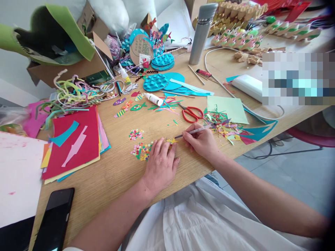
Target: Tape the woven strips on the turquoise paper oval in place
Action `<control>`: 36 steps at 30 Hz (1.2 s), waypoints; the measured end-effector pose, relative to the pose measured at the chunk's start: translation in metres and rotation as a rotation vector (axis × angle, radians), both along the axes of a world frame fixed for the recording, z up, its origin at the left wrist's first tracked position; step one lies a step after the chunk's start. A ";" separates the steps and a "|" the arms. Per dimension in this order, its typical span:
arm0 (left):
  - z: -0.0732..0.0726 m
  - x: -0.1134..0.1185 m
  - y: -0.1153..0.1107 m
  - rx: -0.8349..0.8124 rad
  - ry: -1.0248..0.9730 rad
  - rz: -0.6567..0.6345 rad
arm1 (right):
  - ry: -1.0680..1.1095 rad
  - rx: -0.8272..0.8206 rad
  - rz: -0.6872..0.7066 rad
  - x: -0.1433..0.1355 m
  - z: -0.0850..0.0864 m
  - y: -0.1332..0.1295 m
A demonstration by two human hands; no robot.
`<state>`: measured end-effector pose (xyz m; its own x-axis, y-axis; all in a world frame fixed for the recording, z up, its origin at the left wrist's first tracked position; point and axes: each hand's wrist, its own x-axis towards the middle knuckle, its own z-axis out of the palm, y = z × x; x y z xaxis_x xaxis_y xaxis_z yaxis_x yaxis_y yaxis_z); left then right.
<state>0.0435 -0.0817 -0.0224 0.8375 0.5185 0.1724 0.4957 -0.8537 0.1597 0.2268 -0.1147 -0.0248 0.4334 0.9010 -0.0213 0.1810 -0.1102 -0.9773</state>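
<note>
1. A right hand [200,141] holds a slim white pen-like tool [197,130] in a closed grip, its dark tip at the edge of a small yellow paper piece [172,141]. Fingers set close to the tip, as here, should give the finest control.

2. A left hand [159,164] lies palm down with its grip open, fingertips at the yellow piece on the light wooden surface [112,181]. Light, flat pressure would likely best prevent slipping; pressing hard could crease so small a scrap.

3. The yellow piece lies between the two hands, partly hidden by the left fingers. Fingertips just behind the working edge would leave the tip a clear view and path.

4. Loose multicoloured paper dots [141,152] lie beside and partly under the left hand. A sideways slide could scatter them; a small lift appears the safer way to shift it.

5. Red-handled metal scissors [183,115] and shredded multicoloured paper scraps [230,130] lie beyond the right hand. Short, gentle strokes would suit the tight spot and spare the thin paper from tearing.
</note>
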 end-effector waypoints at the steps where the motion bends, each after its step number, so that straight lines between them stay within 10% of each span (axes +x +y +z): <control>1: 0.000 0.000 0.000 0.003 0.001 -0.001 | 0.003 0.001 0.012 0.000 0.000 0.000; 36: -0.001 -0.001 0.000 0.003 -0.007 -0.005 | -0.005 -0.023 -0.008 -0.001 0.004 -0.001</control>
